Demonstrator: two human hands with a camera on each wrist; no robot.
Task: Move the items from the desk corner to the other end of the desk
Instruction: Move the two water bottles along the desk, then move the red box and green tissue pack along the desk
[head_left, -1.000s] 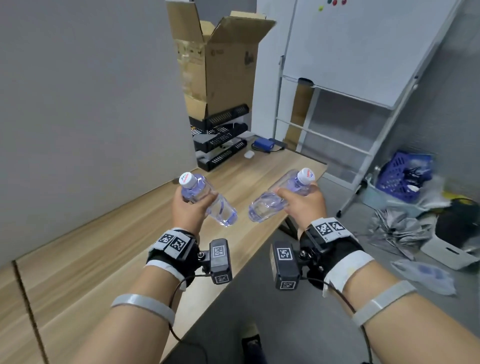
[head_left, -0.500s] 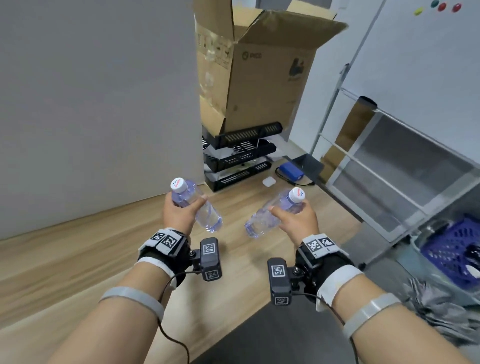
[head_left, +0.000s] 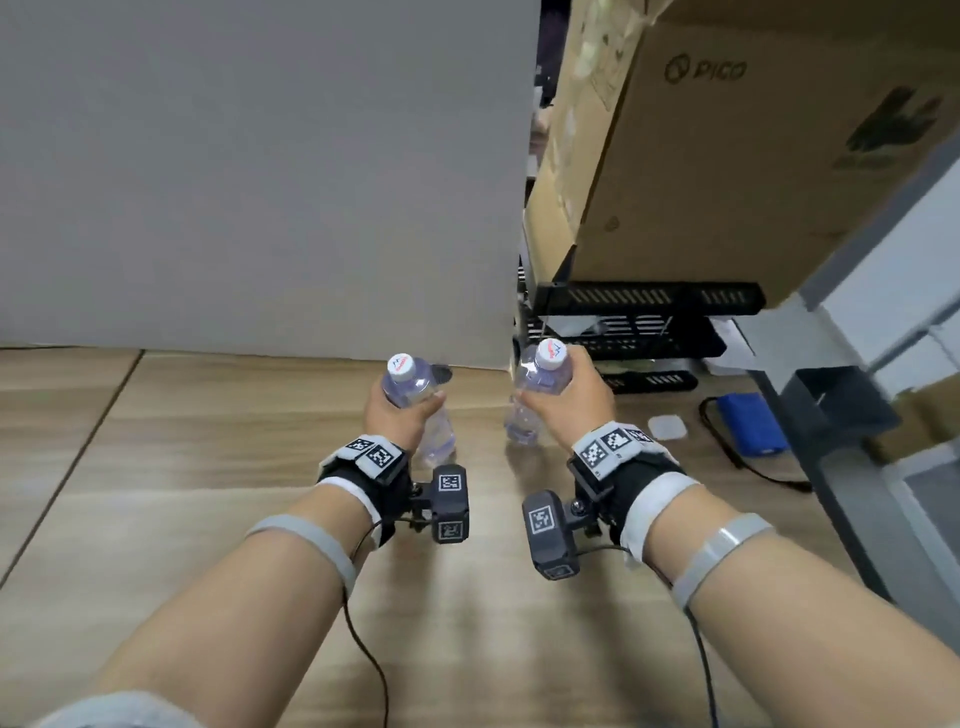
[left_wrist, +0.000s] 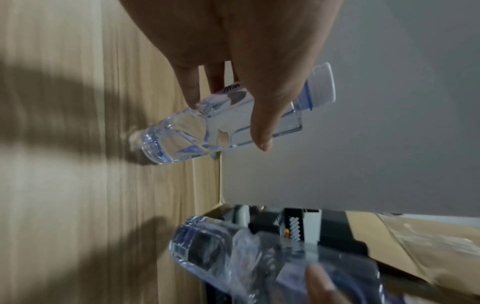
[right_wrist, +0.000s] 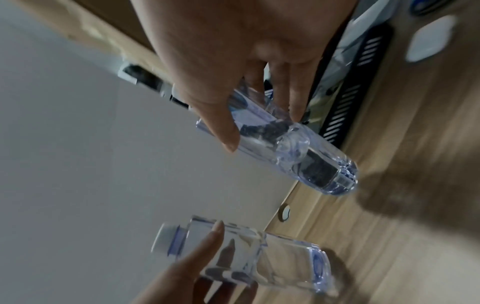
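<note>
Two clear water bottles with white caps are held over the wooden desk (head_left: 208, 441). My left hand (head_left: 400, 415) grips the left bottle (head_left: 410, 387) round its upper body, thumb and fingers wrapped, as the left wrist view shows (left_wrist: 233, 123). My right hand (head_left: 571, 400) grips the right bottle (head_left: 540, 379) near its shoulder, seen closer in the right wrist view (right_wrist: 298, 148). Both bottles stand nearly upright, side by side, bases low over the desk. I cannot tell whether they touch it. They are close to the grey partition (head_left: 260, 182).
A stack of black mesh trays (head_left: 649, 306) stands just behind the right bottle, with a large cardboard box (head_left: 727, 156) on top. A small white case (head_left: 667, 427) and a blue device with a black cable (head_left: 750, 423) lie to the right, near the desk's edge.
Both hands have carried their bottles forward to the desk end by the trays and lowered them. The bottles have turned from slanted to nearly upright.
</note>
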